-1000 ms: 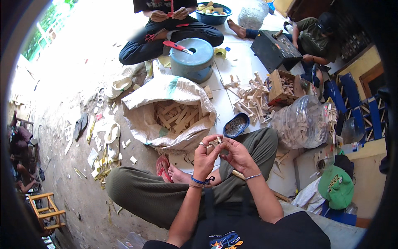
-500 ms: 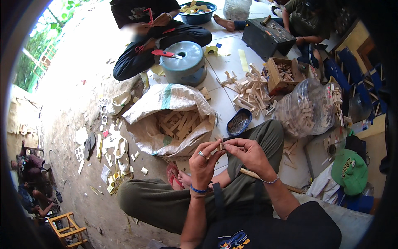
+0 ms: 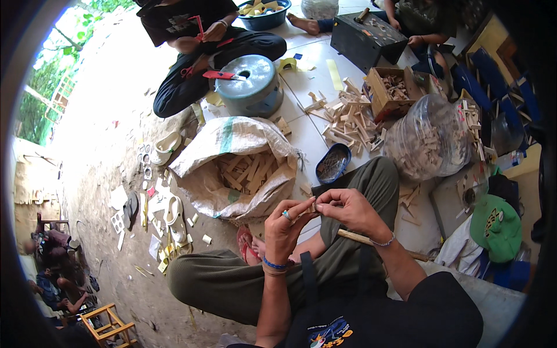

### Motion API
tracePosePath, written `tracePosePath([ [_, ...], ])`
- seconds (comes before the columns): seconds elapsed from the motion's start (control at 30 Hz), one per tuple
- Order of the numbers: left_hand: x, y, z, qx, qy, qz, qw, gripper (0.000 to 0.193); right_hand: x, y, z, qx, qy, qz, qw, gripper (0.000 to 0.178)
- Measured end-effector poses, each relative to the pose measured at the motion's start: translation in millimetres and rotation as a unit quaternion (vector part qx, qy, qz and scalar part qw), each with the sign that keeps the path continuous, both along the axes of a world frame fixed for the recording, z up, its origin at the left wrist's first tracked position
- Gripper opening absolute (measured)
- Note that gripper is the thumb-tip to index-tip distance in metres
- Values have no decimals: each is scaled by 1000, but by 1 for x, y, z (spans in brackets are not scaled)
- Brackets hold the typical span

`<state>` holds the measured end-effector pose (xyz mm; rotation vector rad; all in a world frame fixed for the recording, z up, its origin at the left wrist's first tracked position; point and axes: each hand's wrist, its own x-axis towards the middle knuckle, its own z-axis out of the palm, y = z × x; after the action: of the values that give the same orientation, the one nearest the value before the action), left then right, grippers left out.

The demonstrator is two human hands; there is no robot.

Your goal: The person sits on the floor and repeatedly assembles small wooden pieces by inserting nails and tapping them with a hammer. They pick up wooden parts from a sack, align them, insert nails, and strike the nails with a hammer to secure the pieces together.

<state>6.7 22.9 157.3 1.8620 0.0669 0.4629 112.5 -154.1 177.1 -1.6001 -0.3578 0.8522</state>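
Observation:
Over my crossed legs, both hands meet at a small light wooden piece [image 3: 314,207], mostly covered by fingers. My left hand [image 3: 284,227], wearing a ring, pinches it from the left. My right hand [image 3: 350,211] presses its thumb and fingertips against the same piece. A wooden handle [image 3: 355,236] lies under my right wrist, across my thigh; its far end is hidden. Just beyond my hands stands a small blue tub [image 3: 333,164] of tiny dark items, too small to name. A white sack [image 3: 194,159], gaping, holds several wooden sticks [image 3: 249,173].
Loose wooden pieces [image 3: 352,119] lie on the tiles beside a wooden box [image 3: 384,103] and a clear plastic container [image 3: 426,139]. A red-handled knife [image 3: 223,75] rests on a grey stool [image 3: 248,95]. Two people work opposite. A green cap [image 3: 495,229] lies at right.
The view has shifted slightly. Both hands stay together on the wooden piece, and their fingers have closed a little more around it.

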Motion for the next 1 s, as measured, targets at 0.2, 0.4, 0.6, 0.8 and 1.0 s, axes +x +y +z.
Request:
tracePosePath([
  [0.2,-1,1,-2,24,8,-7,1000,45,-2,1,0,-14,-14,14,1000,19],
  [0.4,-2,-1,-5,92,15,34,995,36,-10,3,1,-59,-106,-9,993,27],
  [0.6,-2,-4,-8,138,22,61,988,30,-15,3,5,-104,-125,-28,986,26],
  [0.8,-3,-7,-6,149,38,54,987,27,-19,2,1,-138,-243,-14,960,19],
  [1.0,-2,-7,-8,155,49,49,985,23,-28,10,-11,-144,-396,-37,906,15],
])
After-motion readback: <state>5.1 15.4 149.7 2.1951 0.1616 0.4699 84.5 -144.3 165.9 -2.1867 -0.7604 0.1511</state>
